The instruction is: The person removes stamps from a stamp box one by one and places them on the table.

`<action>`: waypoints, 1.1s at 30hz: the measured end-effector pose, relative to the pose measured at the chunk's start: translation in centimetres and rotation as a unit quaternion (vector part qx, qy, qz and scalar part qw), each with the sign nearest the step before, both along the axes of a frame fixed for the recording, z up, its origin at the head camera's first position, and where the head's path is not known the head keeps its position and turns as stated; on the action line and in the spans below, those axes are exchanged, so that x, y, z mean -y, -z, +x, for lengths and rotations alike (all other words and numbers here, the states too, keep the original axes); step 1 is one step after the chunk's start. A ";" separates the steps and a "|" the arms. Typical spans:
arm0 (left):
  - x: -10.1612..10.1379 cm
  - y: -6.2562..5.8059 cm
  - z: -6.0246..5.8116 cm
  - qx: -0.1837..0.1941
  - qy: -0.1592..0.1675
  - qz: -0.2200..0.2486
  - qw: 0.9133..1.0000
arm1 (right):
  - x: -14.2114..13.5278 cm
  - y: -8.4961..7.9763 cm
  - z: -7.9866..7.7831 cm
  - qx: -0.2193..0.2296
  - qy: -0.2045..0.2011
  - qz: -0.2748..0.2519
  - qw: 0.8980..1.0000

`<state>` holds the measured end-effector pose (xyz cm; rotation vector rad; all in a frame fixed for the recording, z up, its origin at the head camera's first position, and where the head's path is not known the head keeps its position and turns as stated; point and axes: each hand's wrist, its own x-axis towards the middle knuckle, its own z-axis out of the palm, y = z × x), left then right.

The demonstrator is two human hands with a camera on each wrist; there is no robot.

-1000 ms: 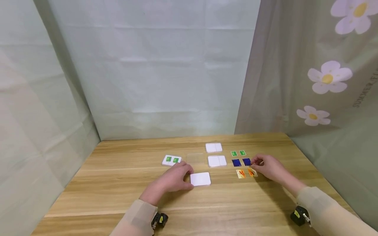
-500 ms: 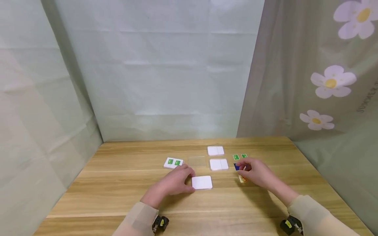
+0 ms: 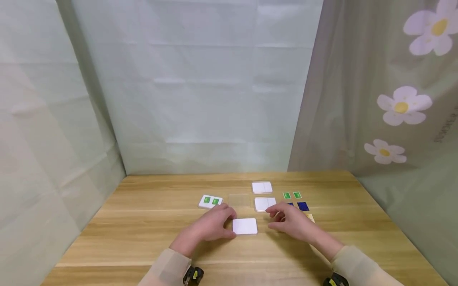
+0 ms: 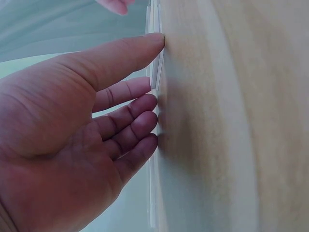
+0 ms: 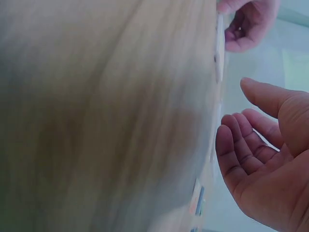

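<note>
My left hand [image 3: 214, 224] holds the left end of a blank white card [image 3: 245, 226] in a clear cover, thumb and index finger at its edges. The left wrist view shows the thumb [image 4: 125, 54] across the edge of the card [image 4: 155, 72], with the other fingertips down at the wood. My right hand [image 3: 291, 220] hovers right of that card, fingers loosely bent and thumb apart. Nothing shows between its fingers in the right wrist view, where the hand [image 5: 265, 150] is above the table. Its fingertips overlap the near corner of another white card [image 3: 262, 203].
A card with two green squares [image 3: 210, 201] lies left, beside a clear plate [image 3: 239, 200]. A further white card [image 3: 262, 187] lies behind. At right are green squares [image 3: 292, 195] and a dark blue square [image 3: 303, 206]; my right hand partly hides another blue and an orange one [image 3: 311, 217].
My right hand has moved left from the small squares toward the white card, uncovering the right-hand blue square. The left hand stays at its card. The head view has tilted slightly upward.
</note>
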<state>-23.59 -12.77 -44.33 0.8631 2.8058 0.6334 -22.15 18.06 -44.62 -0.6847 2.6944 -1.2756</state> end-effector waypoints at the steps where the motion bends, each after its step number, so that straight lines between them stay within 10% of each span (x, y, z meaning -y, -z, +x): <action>1: 0.0 0.0 0.0 -0.001 0.001 0.000 1.000 | 0.2 0.1 0.0 0.003 -0.006 -0.004 1.000; 33: -0.2 0.1 -0.1 -0.009 0.002 0.001 1.000 | 3.2 1.0 -1.0 0.026 -0.032 0.047 0.998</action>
